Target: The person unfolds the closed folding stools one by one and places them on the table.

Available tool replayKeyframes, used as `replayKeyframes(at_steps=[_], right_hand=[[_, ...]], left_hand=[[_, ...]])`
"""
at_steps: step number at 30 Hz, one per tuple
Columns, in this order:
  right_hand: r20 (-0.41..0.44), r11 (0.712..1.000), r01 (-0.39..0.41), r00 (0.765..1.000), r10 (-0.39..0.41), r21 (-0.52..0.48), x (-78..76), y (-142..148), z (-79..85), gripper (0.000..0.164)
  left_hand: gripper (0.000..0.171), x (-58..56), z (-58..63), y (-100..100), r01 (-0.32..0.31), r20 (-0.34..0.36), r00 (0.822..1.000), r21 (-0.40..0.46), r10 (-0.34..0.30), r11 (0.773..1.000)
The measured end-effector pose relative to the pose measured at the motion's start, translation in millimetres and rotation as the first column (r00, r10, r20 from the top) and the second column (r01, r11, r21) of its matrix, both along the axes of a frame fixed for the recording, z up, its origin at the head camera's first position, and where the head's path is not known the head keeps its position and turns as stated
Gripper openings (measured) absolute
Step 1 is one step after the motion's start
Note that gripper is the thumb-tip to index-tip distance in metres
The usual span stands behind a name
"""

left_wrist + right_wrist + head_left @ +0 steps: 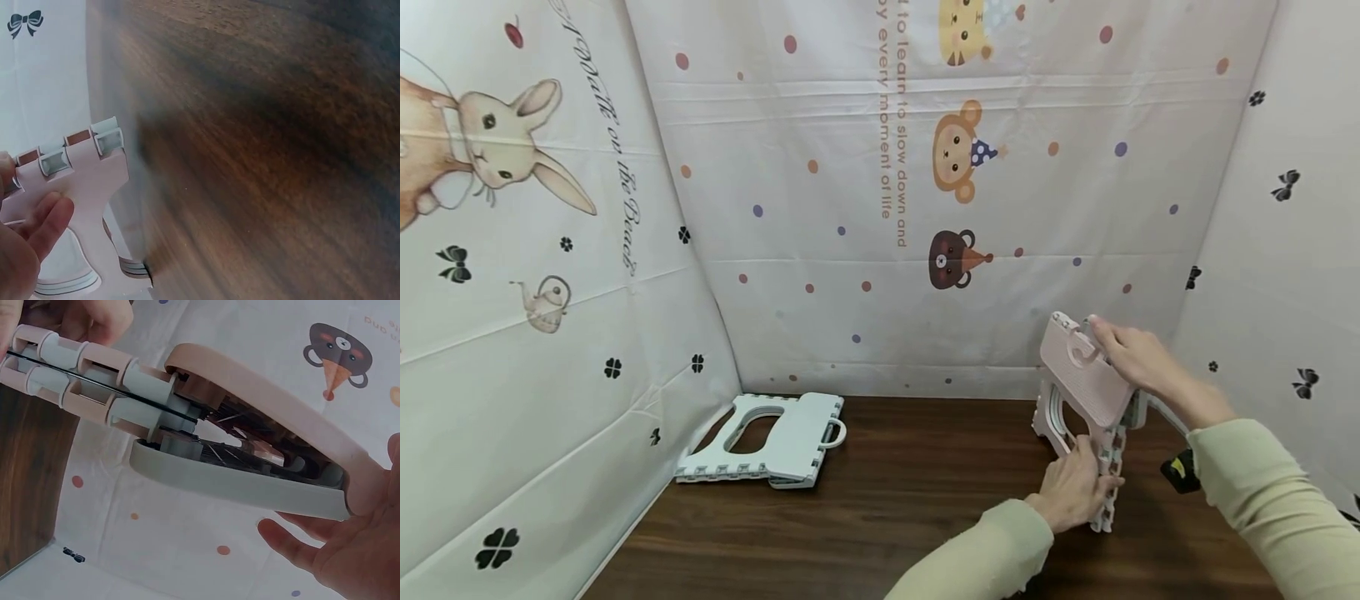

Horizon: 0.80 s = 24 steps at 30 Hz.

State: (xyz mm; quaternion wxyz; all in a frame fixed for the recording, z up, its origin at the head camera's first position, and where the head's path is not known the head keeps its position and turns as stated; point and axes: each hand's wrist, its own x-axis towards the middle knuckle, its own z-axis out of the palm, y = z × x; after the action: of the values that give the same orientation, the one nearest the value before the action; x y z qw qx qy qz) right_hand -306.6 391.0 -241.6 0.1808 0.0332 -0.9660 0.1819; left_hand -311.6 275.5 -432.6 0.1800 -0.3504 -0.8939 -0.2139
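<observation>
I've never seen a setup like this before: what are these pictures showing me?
No robot here, just a person's bare left hand and right hand. The wide picture is from a camera worn on the head; the two closer ones come from a camera on each wrist. On the brown table, a pale folding stool lies flat at the left. At the right, the left hand holds the lower part of a pink-and-green stool, while the right hand holds its upper end.

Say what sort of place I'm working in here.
Probably a makeshift indoor work booth: creased cartoon-print sheets wall in a dark wood-grain surface, where a white folding step stool lies flat.
</observation>
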Motion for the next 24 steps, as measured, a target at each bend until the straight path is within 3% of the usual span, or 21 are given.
replayKeyframes(at_steps=[7, 11, 17, 24], right_hand=[[-0.046, 1.000, -0.007, 0.999, 0.007, 0.001, -1.3, -1, -6.9, 0.070], [-0.049, 1.000, -0.008, 0.999, 0.007, -0.014, 1.5, 1, -10.6, 0.067], [-0.082, 0.997, -0.011, 0.997, 0.005, -0.074, 4.0, 4, -12.8, 0.066], [-0.145, 0.991, 0.044, 0.987, -0.063, -0.126, 11.7, 22, -23.2, 0.064]], left_hand=[[0.049, -7.5, 4.4, -8, -0.006, 0.048, 0.999, -0.034, 0.008, 0.999], [0.045, -10.4, 13.0, -11, -0.014, 0.108, 0.994, -0.003, 0.014, 1.000], [0.038, -8.6, 22.7, -9, -0.028, 0.195, 0.981, 0.050, 0.018, 0.998], [0.035, -7.0, 23.1, -11, -0.023, 0.237, 0.972, 0.064, 0.008, 0.998]])
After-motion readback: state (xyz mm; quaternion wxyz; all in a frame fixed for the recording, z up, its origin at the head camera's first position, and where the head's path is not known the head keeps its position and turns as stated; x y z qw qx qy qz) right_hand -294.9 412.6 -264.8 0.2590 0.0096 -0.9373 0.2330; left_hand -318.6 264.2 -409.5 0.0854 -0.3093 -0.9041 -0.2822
